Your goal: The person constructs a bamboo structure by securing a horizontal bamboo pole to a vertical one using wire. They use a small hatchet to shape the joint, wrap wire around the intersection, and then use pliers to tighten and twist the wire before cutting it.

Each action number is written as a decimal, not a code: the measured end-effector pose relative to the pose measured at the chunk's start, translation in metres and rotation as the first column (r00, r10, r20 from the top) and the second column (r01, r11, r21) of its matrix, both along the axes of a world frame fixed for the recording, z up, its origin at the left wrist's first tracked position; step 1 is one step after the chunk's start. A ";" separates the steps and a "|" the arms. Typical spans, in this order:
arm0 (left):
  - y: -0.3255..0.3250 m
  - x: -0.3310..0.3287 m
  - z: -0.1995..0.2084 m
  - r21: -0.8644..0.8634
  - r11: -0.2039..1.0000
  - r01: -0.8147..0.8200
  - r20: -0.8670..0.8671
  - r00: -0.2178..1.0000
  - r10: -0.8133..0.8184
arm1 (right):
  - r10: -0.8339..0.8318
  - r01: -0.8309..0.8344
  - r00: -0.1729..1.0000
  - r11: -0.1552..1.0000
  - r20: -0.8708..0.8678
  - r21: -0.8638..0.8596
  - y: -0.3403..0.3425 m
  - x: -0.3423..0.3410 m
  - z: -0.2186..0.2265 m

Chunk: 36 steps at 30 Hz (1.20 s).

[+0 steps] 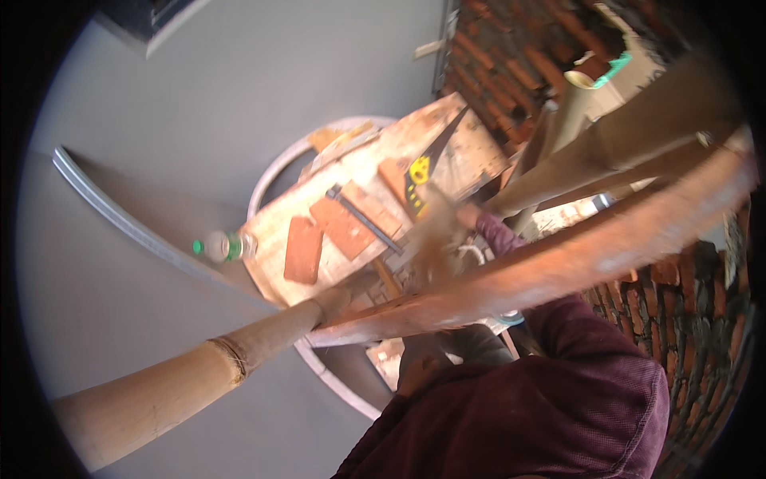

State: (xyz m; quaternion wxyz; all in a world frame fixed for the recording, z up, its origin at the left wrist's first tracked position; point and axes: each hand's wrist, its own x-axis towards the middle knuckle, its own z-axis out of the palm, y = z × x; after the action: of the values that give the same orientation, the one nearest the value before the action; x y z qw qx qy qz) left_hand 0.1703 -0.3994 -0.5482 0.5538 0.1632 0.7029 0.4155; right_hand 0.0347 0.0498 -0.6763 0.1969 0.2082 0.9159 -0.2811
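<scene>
My right hand (467, 214), at the end of a maroon sleeve (501, 236), reaches over the near right part of a wooden plank platform (267, 263). Its fingers are smeared by motion. Beside it is a blurred brown shape (435, 239) whose kind I cannot make out. Just beyond the hand lies a handsaw (419, 170) with a yellow and black handle and a dark blade. Left of it are red bricks (303, 251), with a dark bar-like tool (363, 218) resting across some of them. My left hand does not show.
A bamboo pole (191, 374) rises at lower left; another thick pole (606, 152) stands at right. A reddish curved beam (527, 275) crosses in front of my arm. A plastic bottle (223, 246) sits by the platform's left edge. Brick walling (519, 56) borders the right.
</scene>
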 end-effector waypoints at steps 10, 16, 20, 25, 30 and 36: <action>0.137 -0.128 0.410 0.663 0.489 0.567 -0.502 0.821 -0.271 | -0.407 0.454 0.876 0.509 0.260 -0.731 -0.077 0.234 0.286; 0.251 -0.210 0.542 0.975 0.154 0.157 -0.216 0.820 0.529 | -0.603 0.420 0.790 0.399 0.112 -0.815 -0.127 0.370 0.405; 0.305 -0.252 0.529 0.697 0.546 0.465 -0.683 0.199 0.702 | -0.743 0.176 0.668 0.218 -0.046 -0.960 -0.172 0.377 0.488; 0.361 -0.247 0.529 0.600 0.427 0.676 -0.532 -0.062 0.844 | -0.820 -0.018 0.527 0.252 -0.223 -0.968 -0.199 0.327 0.566; 0.387 -0.222 0.571 0.566 0.408 0.716 -0.397 -0.196 0.897 | -0.827 -0.127 0.419 0.354 -0.374 -0.926 -0.198 0.256 0.619; 0.398 -0.210 0.590 0.639 0.264 0.723 -0.295 -0.087 0.951 | -0.828 -0.048 0.311 0.476 -0.466 -0.878 -0.190 0.206 0.663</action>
State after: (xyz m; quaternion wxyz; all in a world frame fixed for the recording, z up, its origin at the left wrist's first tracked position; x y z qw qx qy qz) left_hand -0.0399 -0.0016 0.0417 -0.4801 0.5592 0.4229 0.5272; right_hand 0.2410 -0.1401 -0.0132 -0.3260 0.1743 0.5528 -0.7469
